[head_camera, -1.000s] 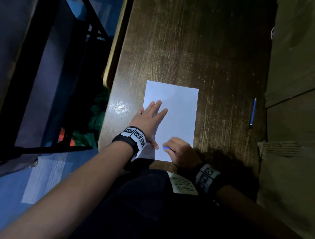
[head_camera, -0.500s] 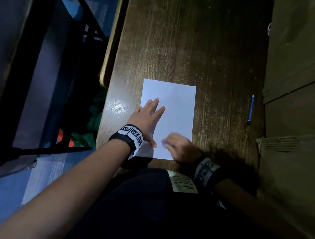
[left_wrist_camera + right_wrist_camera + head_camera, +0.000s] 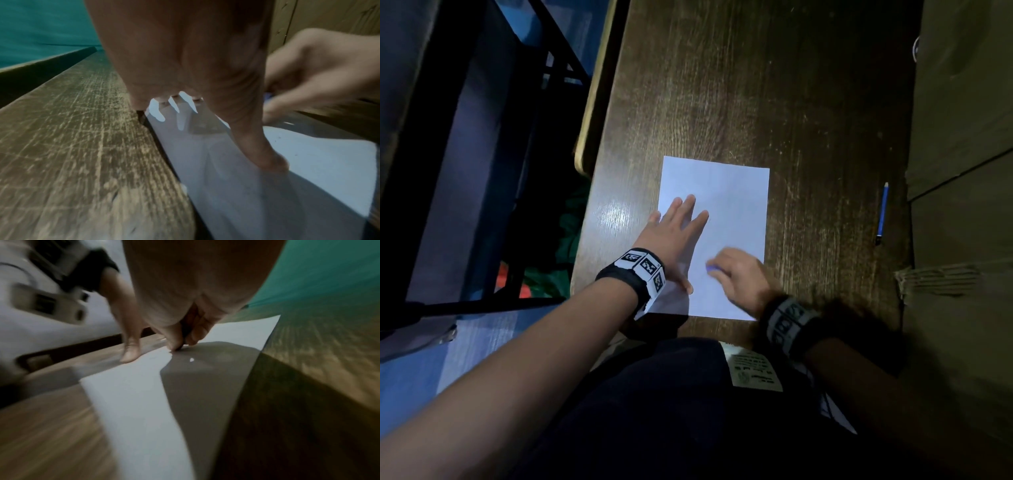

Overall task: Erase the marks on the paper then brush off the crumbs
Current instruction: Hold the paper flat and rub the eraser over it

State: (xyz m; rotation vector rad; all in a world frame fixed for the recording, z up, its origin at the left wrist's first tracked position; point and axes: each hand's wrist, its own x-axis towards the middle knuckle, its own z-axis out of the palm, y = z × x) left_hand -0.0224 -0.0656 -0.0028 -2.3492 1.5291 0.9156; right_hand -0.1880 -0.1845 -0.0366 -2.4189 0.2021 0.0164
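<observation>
Head view: my left hand [image 3: 674,236] pressing flat on paper [image 3: 736,205], frame centre, on worktop [image 3: 756,85]; my right hand [image 3: 736,277] pinching eraser [image 3: 711,269], rubbing lower paper.
Left wrist view: dark specks [image 3: 287,146] lying lower right.
Right wrist view: blurred rubbing. Erasing step; brushing coming next, probably.

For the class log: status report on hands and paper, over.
Left hand flat, pinning paper. Right hand pinching blue eraser on the sheet. Pencil lies clear, right.
</observation>
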